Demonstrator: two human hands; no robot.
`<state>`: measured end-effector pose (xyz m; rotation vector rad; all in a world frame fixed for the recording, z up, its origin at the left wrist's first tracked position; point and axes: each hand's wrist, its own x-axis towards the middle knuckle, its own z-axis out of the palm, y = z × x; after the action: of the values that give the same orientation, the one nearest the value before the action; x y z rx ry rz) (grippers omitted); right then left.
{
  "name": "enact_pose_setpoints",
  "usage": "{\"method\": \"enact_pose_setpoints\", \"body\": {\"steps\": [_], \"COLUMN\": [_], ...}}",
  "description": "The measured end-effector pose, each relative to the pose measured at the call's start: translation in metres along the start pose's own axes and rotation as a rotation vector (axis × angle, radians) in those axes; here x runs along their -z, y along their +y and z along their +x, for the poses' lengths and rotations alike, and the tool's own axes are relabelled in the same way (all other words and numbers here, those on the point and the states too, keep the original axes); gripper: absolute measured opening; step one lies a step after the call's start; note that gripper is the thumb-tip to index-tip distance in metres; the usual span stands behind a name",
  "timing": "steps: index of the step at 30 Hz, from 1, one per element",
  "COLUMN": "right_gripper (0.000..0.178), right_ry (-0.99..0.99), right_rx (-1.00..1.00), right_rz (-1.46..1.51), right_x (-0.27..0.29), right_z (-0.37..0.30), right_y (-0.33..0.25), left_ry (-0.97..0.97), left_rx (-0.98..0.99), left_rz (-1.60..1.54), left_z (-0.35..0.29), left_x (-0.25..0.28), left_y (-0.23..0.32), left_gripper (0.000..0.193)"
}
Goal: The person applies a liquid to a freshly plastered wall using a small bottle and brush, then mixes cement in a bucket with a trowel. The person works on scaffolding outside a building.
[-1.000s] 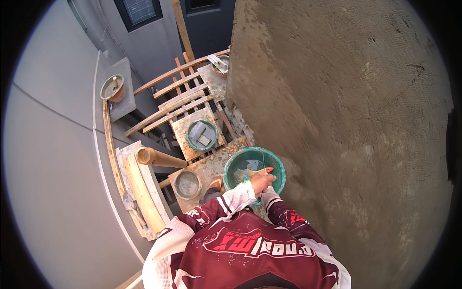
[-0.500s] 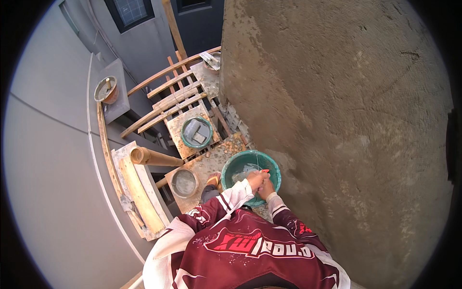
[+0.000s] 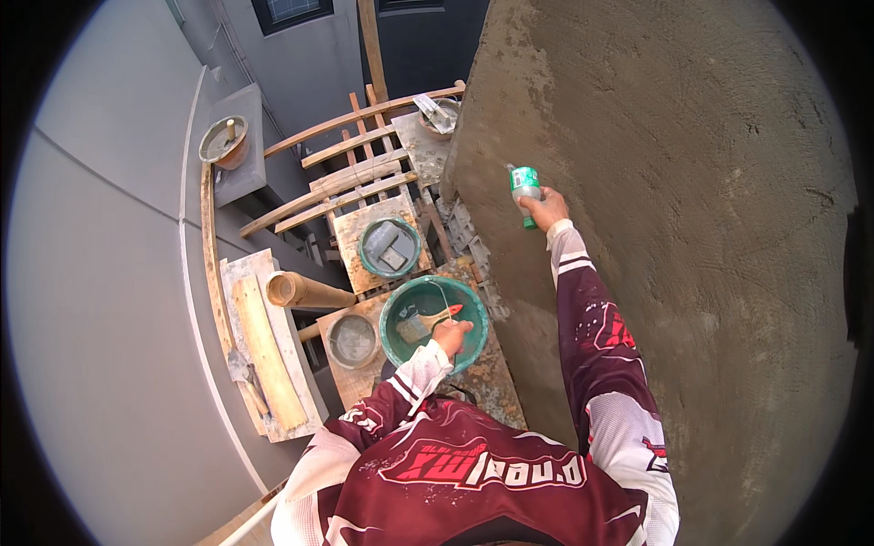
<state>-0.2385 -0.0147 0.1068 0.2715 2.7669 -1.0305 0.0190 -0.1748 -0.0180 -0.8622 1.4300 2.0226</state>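
My left hand (image 3: 451, 338) is closed on a paintbrush (image 3: 428, 322) with an orange-red handle tip, over the large green basin (image 3: 483, 320). The brush's wide, pale bristle end points left inside the basin. Out to the right, my right hand (image 3: 549, 209) grips a small clear plastic bottle (image 3: 524, 184) with a green label. Its green cap faces down toward me, and the bottle is in front of the brown plastered wall (image 3: 674, 227). My left fingers partly hide the brush handle.
A smaller green basin (image 3: 419, 247) holds grey tools. Beside the large basin sits a round grey mortar tub (image 3: 353, 340). Left are a bamboo pole (image 3: 314, 292), planks (image 3: 264, 350) and a trowel (image 3: 239, 367). A bucket (image 3: 228, 146) stands on a ledge; wooden slats (image 3: 346, 187) lie ahead.
My hands were together over the large basin. My right hand has moved up and right, now with the bottle; my left stays low with the brush. The view has shifted.
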Motion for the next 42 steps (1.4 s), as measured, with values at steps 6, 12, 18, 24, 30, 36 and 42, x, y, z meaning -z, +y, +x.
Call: {"method": "enact_pose_setpoints", "body": {"steps": [6,12,18,24,30,36,42], "right_gripper": [0.061,0.072,0.067,0.069,0.069,0.069,0.069], "right_ry": [-0.026,-0.197,-0.449,-0.459,-0.398,-0.332,-0.208], "right_rx": [-0.061,0.114,0.274,0.352,-0.248,-0.459,-0.098], "right_rz": [0.044,0.142,-0.208,-0.538,0.352,0.530,0.157], "right_x": [0.020,-0.062,-0.139,-0.162,-0.152,-0.139,-0.124], "right_z": [0.038,-0.057,-0.178,-0.230,-0.265,-0.290,-0.268], "right_y": [-0.056,0.062,0.147,0.210,0.259,0.264,0.230], "left_ry": [0.023,0.016,-0.138,-0.299,-0.370,-0.443,-0.359], "left_rx": [-0.019,-0.017,-0.009,0.053,0.078,0.069,0.094], "left_rz": [-0.064,-0.109,-0.074,0.007,0.204,0.178,0.041], "left_z": [0.006,0.010,-0.018,-0.037,-0.056,-0.069,-0.043], "left_x": [0.017,0.006,-0.028,-0.063,-0.091,-0.101,-0.088], "left_y": [0.019,0.020,0.025,0.018,0.010,0.002,-0.014], "left_gripper": [0.018,0.014,0.010,0.015,0.019,0.016,0.012]}}
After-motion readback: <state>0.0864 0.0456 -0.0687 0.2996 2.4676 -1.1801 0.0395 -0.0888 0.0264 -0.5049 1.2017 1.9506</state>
